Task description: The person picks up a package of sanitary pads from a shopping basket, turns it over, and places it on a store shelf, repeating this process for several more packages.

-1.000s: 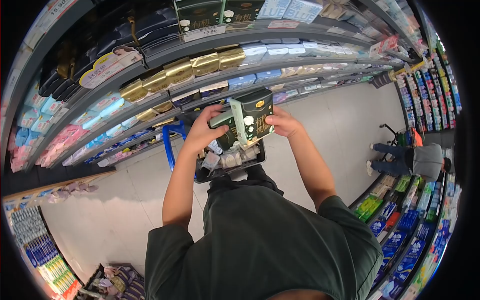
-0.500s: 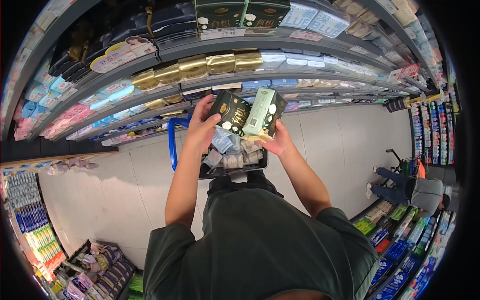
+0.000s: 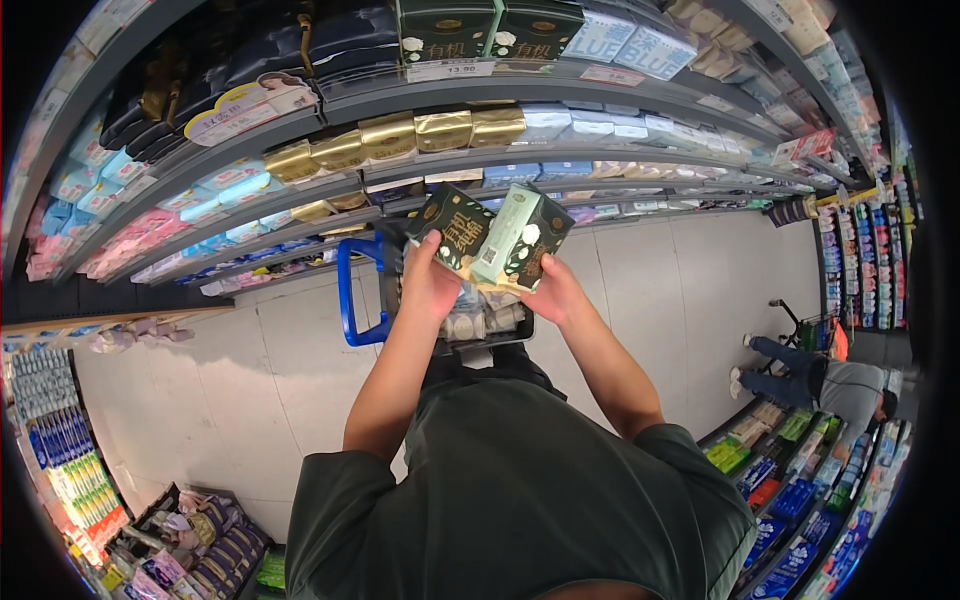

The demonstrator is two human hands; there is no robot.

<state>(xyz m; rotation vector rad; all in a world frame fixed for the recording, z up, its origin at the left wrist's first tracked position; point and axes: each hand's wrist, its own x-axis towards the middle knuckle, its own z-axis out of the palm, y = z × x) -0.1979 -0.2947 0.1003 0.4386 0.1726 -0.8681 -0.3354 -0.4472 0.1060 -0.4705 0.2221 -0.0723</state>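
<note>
My left hand (image 3: 431,284) grips a dark green pack (image 3: 452,228) with white flowers and gold Chinese lettering, its thumb on the front face. My right hand (image 3: 556,292) is closed on the lower right side of a similar pack (image 3: 518,240), whose pale green side with a square code faces up. The two packs lean together and touch, held above a shopping basket (image 3: 483,346). Grey-beige and light-coloured packs (image 3: 466,325) lie in the basket, partly hidden by my hands. Its blue handle (image 3: 345,295) stands up on the left.
Shelves (image 3: 640,85) of packaged goods curve across the front, with matching dark green packs (image 3: 446,35) on top and gold packs (image 3: 387,138) below. At right, a person in a grey top (image 3: 850,390) bends toward low shelves. A display bin (image 3: 205,540) stands at lower left.
My left hand has shifted right and slightly down, and its pack has turned, its lower end tipping toward me. The right pack has moved slightly left and down. The person at right leans further toward the shelves.
</note>
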